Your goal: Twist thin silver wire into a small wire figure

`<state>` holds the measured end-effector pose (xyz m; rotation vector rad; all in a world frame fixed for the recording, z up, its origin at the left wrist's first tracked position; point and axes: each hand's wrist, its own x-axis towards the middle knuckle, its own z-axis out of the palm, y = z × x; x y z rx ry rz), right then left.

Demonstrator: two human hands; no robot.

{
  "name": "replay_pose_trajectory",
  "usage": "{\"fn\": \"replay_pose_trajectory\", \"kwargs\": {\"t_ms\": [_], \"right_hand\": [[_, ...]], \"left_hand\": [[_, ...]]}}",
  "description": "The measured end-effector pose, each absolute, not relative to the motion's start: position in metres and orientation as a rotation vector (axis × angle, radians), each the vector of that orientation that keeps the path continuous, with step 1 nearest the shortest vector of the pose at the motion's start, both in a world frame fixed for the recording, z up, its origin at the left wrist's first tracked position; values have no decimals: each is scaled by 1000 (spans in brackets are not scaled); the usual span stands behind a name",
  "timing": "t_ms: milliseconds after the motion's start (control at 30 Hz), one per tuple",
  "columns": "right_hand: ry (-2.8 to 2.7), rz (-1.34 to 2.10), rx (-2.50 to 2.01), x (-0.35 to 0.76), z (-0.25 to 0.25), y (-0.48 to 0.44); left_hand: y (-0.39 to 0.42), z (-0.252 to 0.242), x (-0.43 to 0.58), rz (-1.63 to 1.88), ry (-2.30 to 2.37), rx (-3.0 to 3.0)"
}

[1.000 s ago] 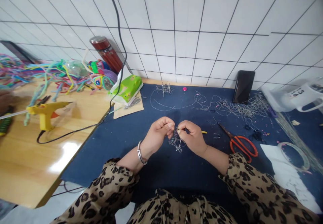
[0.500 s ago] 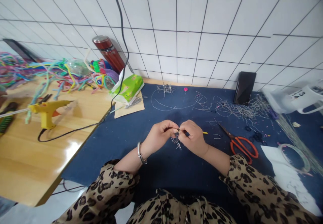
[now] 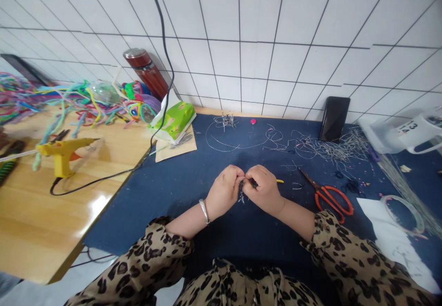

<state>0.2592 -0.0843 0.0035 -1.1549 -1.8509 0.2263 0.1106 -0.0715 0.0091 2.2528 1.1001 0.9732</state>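
Observation:
My left hand (image 3: 223,192) and my right hand (image 3: 264,189) meet over the dark blue mat, fingertips touching. Both are closed in a pinch around a small wire piece (image 3: 241,199), whose silvery prongs stick out below the fingers. Most of that piece is hidden by the hands. Beside my right hand a yellow stick-like end (image 3: 280,181) pokes out; I cannot tell whether the hand holds it. A bent wire bit (image 3: 296,186) and orange-handled scissors (image 3: 334,201) lie to the right on the mat.
Loose wires (image 3: 331,146) are heaped at the back right, near a black phone (image 3: 334,119) and a white mug (image 3: 419,133). A wire frame (image 3: 228,120) stands by the wall. On the left are a tissue pack (image 3: 176,123), a yellow glue gun (image 3: 64,154) and a red flask (image 3: 147,71).
My left hand has turned at the wrist and shifted slightly right, with its fingertips drawn closer to my right hand. My right hand stays nearly in place.

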Motion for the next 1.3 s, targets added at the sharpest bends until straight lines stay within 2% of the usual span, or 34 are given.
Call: {"fn": "replay_pose_trajectory", "kwargs": {"t_ms": [433,633,1000,1300], "right_hand": [[-1895,508,-865,276,52,-85],[-1944,510,-822,273,50,-88],[-1849,677,-1195,264,49,-96],[-1849,670,-1272,260,34,-91]], "left_hand": [[-62,30,78,835,431,1618],[-60,30,77,757,417,1663],[-59,24,81,679,491,1614],[-57,19,84,638,534,1581]]}}
